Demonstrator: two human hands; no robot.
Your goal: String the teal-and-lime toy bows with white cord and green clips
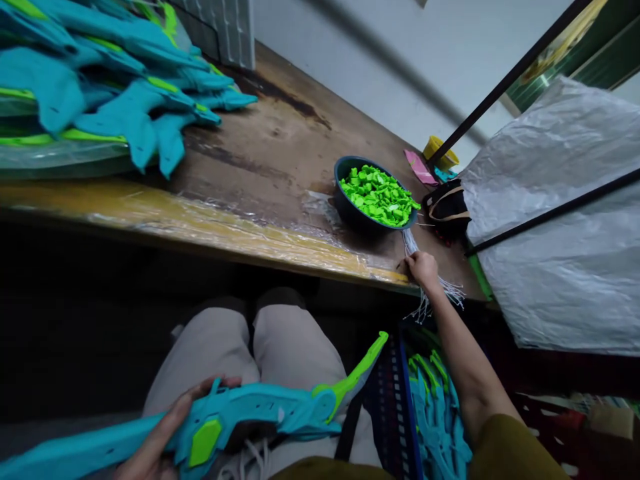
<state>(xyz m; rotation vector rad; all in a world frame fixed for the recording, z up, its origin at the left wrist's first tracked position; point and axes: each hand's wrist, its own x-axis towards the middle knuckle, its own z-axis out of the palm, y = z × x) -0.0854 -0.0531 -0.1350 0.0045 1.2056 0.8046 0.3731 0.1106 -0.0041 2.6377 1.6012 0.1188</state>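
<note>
My left hand (163, 437) is closed around a long teal plastic toy part (265, 403), which lies across my lap. A lime-green arm angles up from its right end, and a lime-green hexagonal patch sits on its side. White cord (255, 460) hangs in loops beneath it. At the table's front edge, my right hand (424, 268) pinches at a bundle of white strings (411, 243). Their loose ends spill over the edge behind my wrist. My fingertips partly hide what they grip. Just beyond them stands a dark bowl (345, 208) full of small lime-green plastic pieces (377, 193).
Teal and green toy parts (125, 73) are piled on the table (280, 140) at left. A blue crate (395, 400) holding similar parts stands by my right leg. A black bag (447, 210), yellow container (441, 152) and white plastic sheet (550, 200) are at right.
</note>
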